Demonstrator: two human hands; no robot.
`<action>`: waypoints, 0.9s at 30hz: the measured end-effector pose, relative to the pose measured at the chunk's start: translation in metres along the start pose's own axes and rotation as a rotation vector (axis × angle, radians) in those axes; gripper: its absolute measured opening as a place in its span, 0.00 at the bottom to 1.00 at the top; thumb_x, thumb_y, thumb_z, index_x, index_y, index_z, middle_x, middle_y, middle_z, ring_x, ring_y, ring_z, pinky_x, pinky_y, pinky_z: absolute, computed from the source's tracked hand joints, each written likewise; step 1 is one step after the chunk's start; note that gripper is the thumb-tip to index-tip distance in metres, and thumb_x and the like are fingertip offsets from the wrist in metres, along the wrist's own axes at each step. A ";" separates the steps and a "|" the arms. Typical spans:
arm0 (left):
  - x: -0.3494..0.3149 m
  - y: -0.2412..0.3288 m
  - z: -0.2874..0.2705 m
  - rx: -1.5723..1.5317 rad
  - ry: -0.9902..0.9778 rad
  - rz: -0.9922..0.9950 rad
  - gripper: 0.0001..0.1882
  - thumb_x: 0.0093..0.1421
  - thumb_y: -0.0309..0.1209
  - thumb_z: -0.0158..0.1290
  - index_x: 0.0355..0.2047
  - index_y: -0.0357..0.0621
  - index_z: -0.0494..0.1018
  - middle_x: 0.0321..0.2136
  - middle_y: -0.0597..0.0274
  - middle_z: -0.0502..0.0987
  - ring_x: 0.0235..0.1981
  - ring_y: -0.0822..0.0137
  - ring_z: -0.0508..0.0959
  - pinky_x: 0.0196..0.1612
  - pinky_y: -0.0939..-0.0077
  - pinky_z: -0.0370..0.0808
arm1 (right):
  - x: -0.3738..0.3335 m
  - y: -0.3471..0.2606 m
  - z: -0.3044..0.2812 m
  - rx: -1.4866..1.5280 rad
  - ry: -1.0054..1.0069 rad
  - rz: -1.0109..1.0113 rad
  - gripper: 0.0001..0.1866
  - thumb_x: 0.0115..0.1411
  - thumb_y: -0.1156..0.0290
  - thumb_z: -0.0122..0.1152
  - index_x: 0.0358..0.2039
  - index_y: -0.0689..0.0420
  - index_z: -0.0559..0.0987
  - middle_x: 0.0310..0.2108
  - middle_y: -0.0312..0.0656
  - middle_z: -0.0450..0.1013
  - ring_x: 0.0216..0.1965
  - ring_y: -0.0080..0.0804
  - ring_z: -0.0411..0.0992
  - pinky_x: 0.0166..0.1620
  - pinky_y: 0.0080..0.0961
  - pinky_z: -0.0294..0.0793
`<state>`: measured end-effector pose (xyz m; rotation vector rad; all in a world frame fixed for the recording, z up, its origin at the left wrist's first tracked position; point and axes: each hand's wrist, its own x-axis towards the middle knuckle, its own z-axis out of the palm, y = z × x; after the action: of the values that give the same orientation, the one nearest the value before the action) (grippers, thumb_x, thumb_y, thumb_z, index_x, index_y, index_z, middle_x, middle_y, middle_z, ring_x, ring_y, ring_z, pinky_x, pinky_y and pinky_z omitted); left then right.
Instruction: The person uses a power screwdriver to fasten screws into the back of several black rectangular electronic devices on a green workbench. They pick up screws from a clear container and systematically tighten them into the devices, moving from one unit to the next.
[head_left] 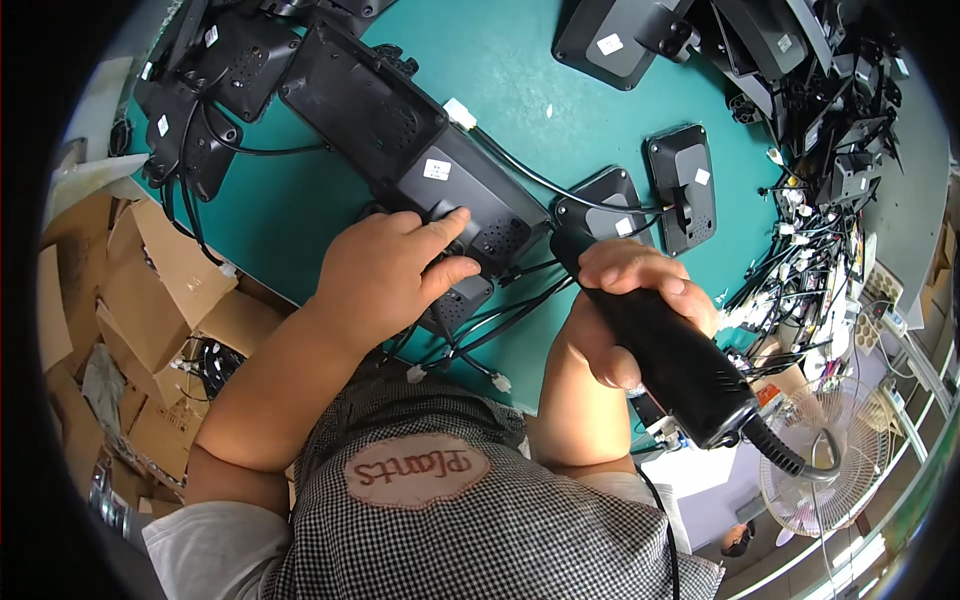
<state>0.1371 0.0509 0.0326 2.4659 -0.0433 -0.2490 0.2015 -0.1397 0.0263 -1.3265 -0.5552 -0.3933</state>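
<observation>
We have one black housing (492,192) lying face down or up (we cannot tell which) on the teal table (480,40), nearer the near edge than the far one; a small white label sits on its upper surface. Our left hand (395,262) rests over it, index fingertip on a raised part, thumb extended and apart from the index; the other fingers are hidden, so we cannot tell whether the hand grips anything. Our right hand (635,305) is wrapped round a black corded tool (672,350), its nose over the housing's right end, contact unclear. An open black tray (362,95) adjoins the housing on the side toward the far edge, with a white connector (460,113) just beside it. Two black panels (684,190) lie to the right; more black casings (245,68) crowd the left corner. Toward the right edge we record a heap of cables (795,240) with pale plugs. Off the table: cardboard boxes (150,285) at left, a fan (825,455) at lower right.
</observation>
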 end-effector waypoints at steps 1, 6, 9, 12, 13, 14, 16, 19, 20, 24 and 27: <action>0.000 -0.001 0.000 0.000 -0.003 0.014 0.25 0.45 0.44 0.60 0.44 0.49 0.75 0.17 0.63 0.67 0.21 0.63 0.70 0.24 0.70 0.68 | -0.001 0.001 -0.001 0.008 0.009 0.004 0.35 0.49 0.41 0.60 0.46 0.57 0.63 0.25 0.44 0.69 0.20 0.32 0.69 0.22 0.28 0.72; -0.001 0.001 0.005 -0.019 -0.044 0.070 0.27 0.45 0.46 0.60 0.45 0.49 0.74 0.18 0.63 0.68 0.21 0.62 0.70 0.25 0.70 0.69 | 0.000 -0.003 -0.008 -0.029 0.087 0.011 0.34 0.50 0.40 0.59 0.44 0.56 0.64 0.25 0.44 0.69 0.22 0.31 0.69 0.23 0.26 0.72; -0.005 0.013 0.024 -0.008 -0.054 0.123 0.28 0.45 0.47 0.60 0.45 0.49 0.74 0.20 0.63 0.69 0.22 0.63 0.71 0.25 0.71 0.70 | -0.006 -0.014 -0.022 -0.117 0.082 0.018 0.33 0.51 0.41 0.59 0.45 0.55 0.65 0.26 0.43 0.70 0.23 0.30 0.69 0.24 0.25 0.72; -0.004 0.029 0.043 -0.034 -0.044 0.153 0.27 0.45 0.48 0.59 0.45 0.50 0.74 0.20 0.64 0.70 0.22 0.62 0.72 0.26 0.71 0.71 | -0.013 -0.026 -0.044 -0.171 0.214 0.098 0.31 0.52 0.43 0.59 0.45 0.53 0.66 0.25 0.41 0.69 0.24 0.29 0.69 0.25 0.25 0.71; -0.002 0.036 0.046 -0.045 -0.058 0.149 0.27 0.45 0.48 0.59 0.44 0.49 0.74 0.20 0.63 0.70 0.23 0.62 0.72 0.26 0.71 0.71 | -0.014 -0.029 -0.050 -0.226 0.273 0.127 0.30 0.51 0.44 0.61 0.46 0.52 0.67 0.26 0.40 0.69 0.25 0.29 0.69 0.25 0.24 0.70; 0.000 0.042 0.050 -0.065 -0.083 0.147 0.28 0.45 0.49 0.59 0.44 0.50 0.74 0.20 0.63 0.70 0.23 0.62 0.72 0.27 0.70 0.72 | -0.010 -0.031 -0.056 -0.203 0.275 0.120 0.33 0.50 0.46 0.63 0.45 0.56 0.65 0.29 0.43 0.70 0.28 0.30 0.71 0.25 0.25 0.74; 0.003 0.049 0.053 -0.119 -0.113 0.170 0.26 0.48 0.47 0.58 0.45 0.48 0.74 0.20 0.61 0.70 0.23 0.61 0.72 0.28 0.71 0.72 | -0.003 -0.039 -0.064 -0.204 0.354 0.185 0.32 0.49 0.46 0.64 0.44 0.56 0.66 0.27 0.42 0.69 0.27 0.30 0.70 0.25 0.26 0.73; 0.002 0.047 0.059 -0.502 -0.023 0.126 0.22 0.54 0.44 0.56 0.45 0.44 0.73 0.19 0.62 0.70 0.22 0.66 0.72 0.27 0.74 0.70 | 0.017 -0.058 -0.063 -0.050 0.308 0.078 0.34 0.52 0.39 0.55 0.46 0.55 0.66 0.27 0.42 0.69 0.25 0.32 0.70 0.26 0.29 0.71; -0.003 0.048 0.059 -0.927 -0.160 -0.077 0.21 0.61 0.41 0.49 0.47 0.37 0.71 0.22 0.64 0.73 0.24 0.70 0.73 0.27 0.76 0.70 | 0.023 -0.064 -0.060 0.035 0.296 0.043 0.34 0.53 0.37 0.52 0.47 0.55 0.66 0.28 0.43 0.69 0.24 0.33 0.70 0.27 0.29 0.71; 0.008 0.035 0.025 -1.761 -0.486 -0.415 0.31 0.67 0.48 0.30 0.53 0.32 0.63 0.44 0.49 0.73 0.45 0.63 0.74 0.46 0.71 0.71 | 0.035 -0.082 -0.040 0.400 0.279 0.161 0.37 0.54 0.37 0.51 0.50 0.59 0.65 0.30 0.44 0.68 0.24 0.34 0.69 0.28 0.31 0.71; 0.008 0.045 0.016 -1.997 -0.476 -0.439 0.35 0.66 0.53 0.25 0.58 0.35 0.57 0.53 0.48 0.66 0.57 0.59 0.64 0.59 0.62 0.58 | 0.035 -0.085 -0.026 0.435 0.262 0.170 0.39 0.54 0.37 0.51 0.51 0.60 0.64 0.30 0.43 0.68 0.24 0.33 0.69 0.29 0.31 0.72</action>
<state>0.1428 0.0044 0.0466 0.3790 0.3635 -0.6267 0.1852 -0.1813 0.1107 -0.8780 -0.2832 -0.2808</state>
